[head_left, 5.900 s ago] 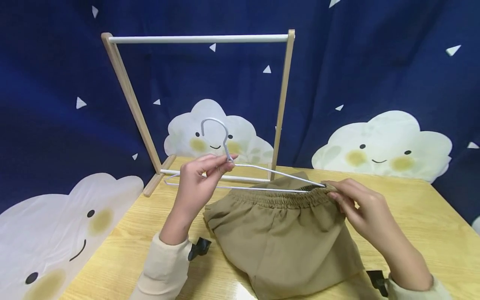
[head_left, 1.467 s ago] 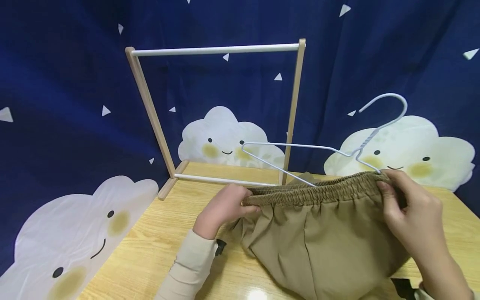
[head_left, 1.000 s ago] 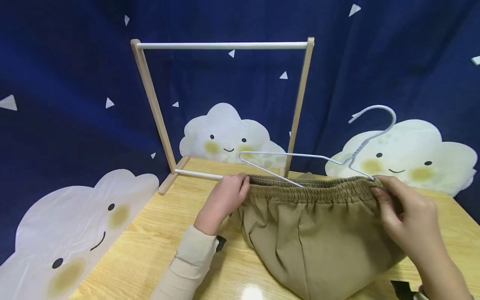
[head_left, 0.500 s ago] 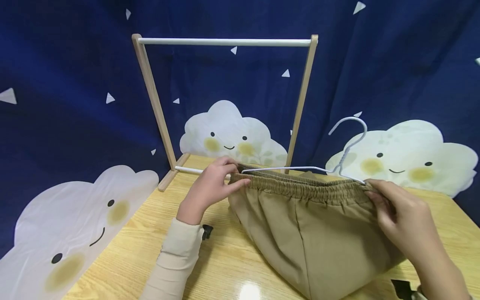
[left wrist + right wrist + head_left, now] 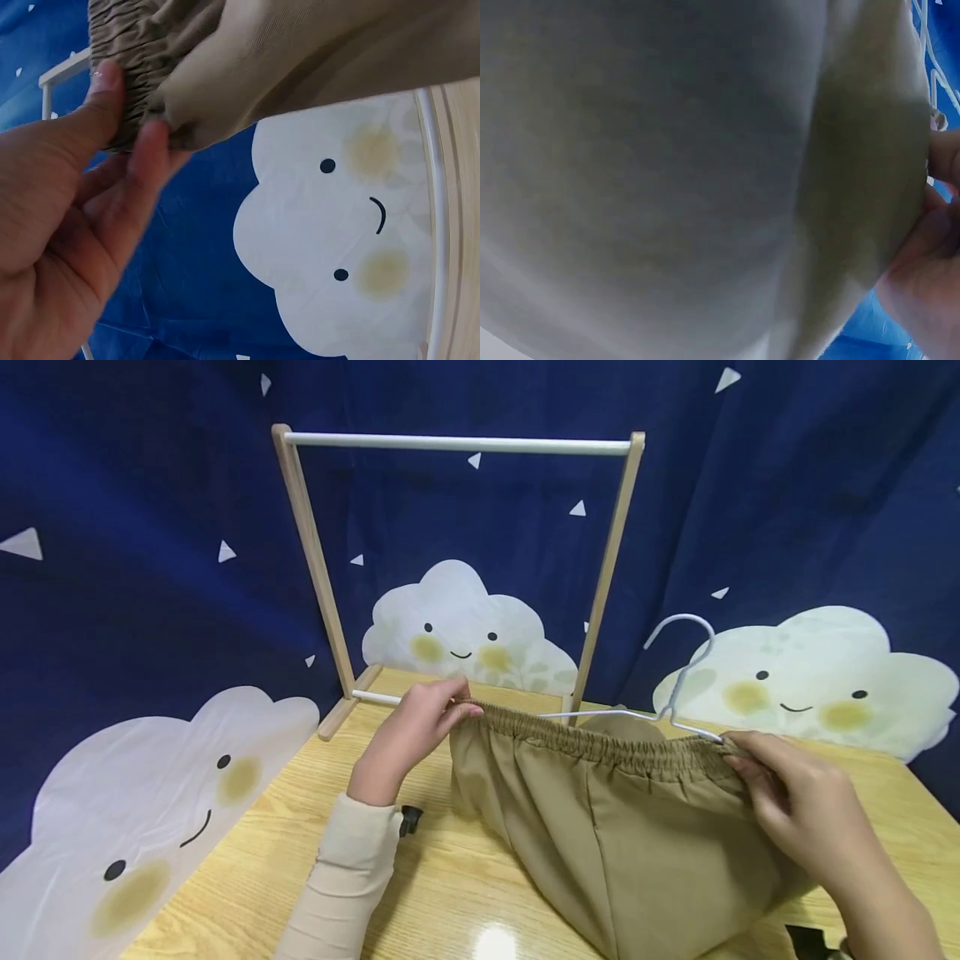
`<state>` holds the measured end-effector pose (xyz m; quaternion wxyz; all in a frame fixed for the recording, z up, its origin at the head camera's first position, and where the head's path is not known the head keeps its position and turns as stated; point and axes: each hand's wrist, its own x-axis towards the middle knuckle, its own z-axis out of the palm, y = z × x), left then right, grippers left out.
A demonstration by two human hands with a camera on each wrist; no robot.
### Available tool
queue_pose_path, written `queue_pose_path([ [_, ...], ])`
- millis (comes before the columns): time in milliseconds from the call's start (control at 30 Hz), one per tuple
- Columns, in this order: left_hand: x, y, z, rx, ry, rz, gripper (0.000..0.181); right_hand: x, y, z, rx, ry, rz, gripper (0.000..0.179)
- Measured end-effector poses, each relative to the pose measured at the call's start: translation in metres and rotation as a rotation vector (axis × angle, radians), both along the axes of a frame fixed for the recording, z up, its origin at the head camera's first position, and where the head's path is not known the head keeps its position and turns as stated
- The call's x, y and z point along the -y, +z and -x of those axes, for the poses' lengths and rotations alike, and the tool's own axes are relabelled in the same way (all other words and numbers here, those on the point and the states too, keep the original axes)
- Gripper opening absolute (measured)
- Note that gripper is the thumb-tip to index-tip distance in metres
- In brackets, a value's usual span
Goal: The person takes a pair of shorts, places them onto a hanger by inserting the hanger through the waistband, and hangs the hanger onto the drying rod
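Note:
Brown shorts [image 5: 600, 827] with a gathered elastic waistband stretch between both hands over the table. My left hand [image 5: 416, 727] pinches the waistband's left end between thumb and fingers; the left wrist view shows the thumb on the gathered elastic [image 5: 139, 67]. At the opposite end, my right hand [image 5: 795, 793] grips the waistband's right corner, right where the hanger's arm goes in. The white wire hanger [image 5: 678, 681] stands with its hook up behind the waistband, and its left end is hidden inside the shorts. Cloth fills most of the right wrist view, with the right hand [image 5: 930, 255] at its edge.
A small garment rack [image 5: 457, 442] with wooden posts and white bars stands on the wooden table [image 5: 247, 877] behind the left hand. A dark blue curtain [image 5: 480, 527] printed with smiling clouds hangs behind. More brown cloth [image 5: 622, 722] lies behind the hanger.
The hanger, earlier held at its neck by the left hand, has moved right and sunk into the waistband. The left hand has gone from the hanger to the waistband's left end, now drawn outward.

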<state>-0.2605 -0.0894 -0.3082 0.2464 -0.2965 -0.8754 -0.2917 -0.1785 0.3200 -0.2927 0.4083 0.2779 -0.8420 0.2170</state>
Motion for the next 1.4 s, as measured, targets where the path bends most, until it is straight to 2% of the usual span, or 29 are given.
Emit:
queue_pose_path([
  [167,-0.003,0.005,-0.005,-0.086,-0.045,-0.053,0.015,-0.002,0.0,0.0,0.004,0.025,0.007,0.019],
  [300,-0.003,0.007,-0.006,-0.149,-0.016,-0.046,0.018,-0.003,0.005,-0.001,-0.01,0.079,0.025,0.016],
  [433,-0.003,0.006,-0.005,-0.123,0.013,-0.051,0.02,-0.002,0.012,-0.006,0.001,0.07,0.055,0.017],
  [633,-0.002,0.006,-0.004,-0.069,-0.025,-0.094,0.021,-0.001,0.014,-0.009,-0.01,0.058,0.05,0.013],
  [700,-0.002,0.006,-0.003,-0.074,-0.029,-0.102,0.022,-0.001,0.012,-0.006,-0.035,0.072,0.039,0.019],
  [867,-0.004,0.008,-0.004,-0.083,-0.039,-0.098,0.021,0.0,0.008,-0.002,-0.079,0.09,0.0,0.054],
  [1033,-0.011,0.009,-0.008,-0.111,-0.049,-0.059,0.02,0.006,0.006,-0.004,-0.07,0.107,-0.043,0.054],
  [1167,-0.013,0.008,-0.009,-0.152,-0.017,-0.033,0.02,0.007,0.007,-0.005,-0.057,0.144,-0.054,0.054],
  [1400,-0.01,0.008,-0.01,-0.174,0.024,-0.068,0.02,0.005,0.009,-0.008,-0.047,0.187,-0.058,0.053],
])
